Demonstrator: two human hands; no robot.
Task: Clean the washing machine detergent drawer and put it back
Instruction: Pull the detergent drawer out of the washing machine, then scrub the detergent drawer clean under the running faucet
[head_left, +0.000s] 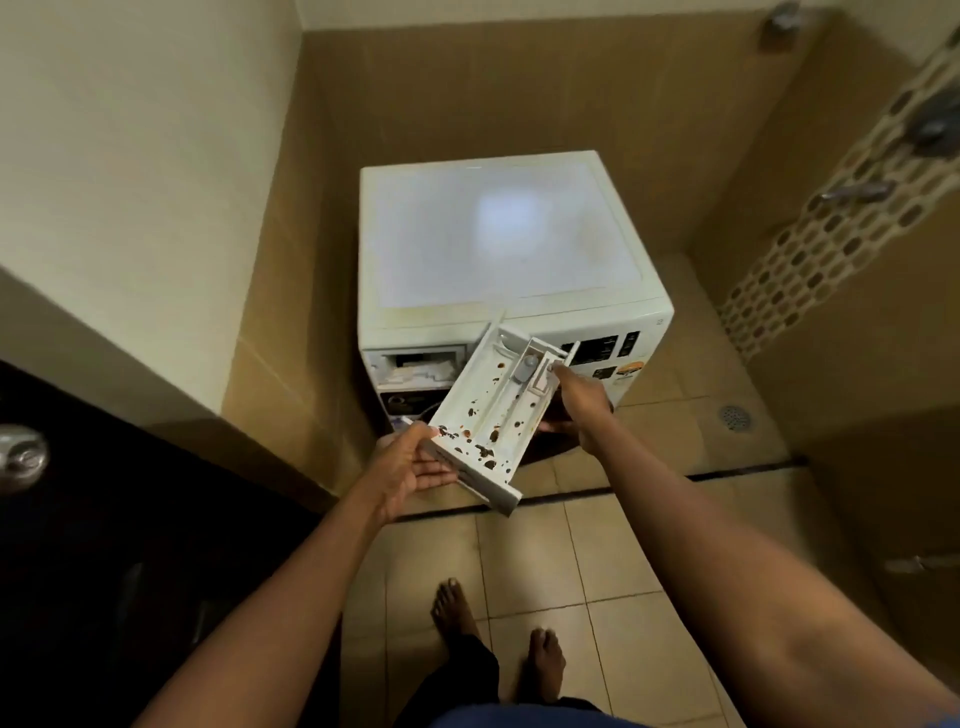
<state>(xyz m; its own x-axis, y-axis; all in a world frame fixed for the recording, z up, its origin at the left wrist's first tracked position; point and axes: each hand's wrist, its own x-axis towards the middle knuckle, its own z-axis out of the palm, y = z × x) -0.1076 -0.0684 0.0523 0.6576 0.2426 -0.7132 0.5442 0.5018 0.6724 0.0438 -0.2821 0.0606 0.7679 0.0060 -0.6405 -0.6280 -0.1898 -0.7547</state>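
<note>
Fingers (441, 475) of both hands hold the white plastic, brown-specked detergent drawer (485, 410); probably best kept level so grime isn't spilled.

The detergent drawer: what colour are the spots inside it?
Dark brown, scattered over the white detergent drawer; the head view shows them clearly.

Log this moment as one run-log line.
white plastic detergent drawer: out, brown-spotted | left hand: under front end | right hand: gripping rear | washer slot: open

The detergent drawer (491, 410), lying at six o'clock of the open drawer slot (415, 370), is blocking it; the washing machine top (504, 234) is sitting clear.
</note>
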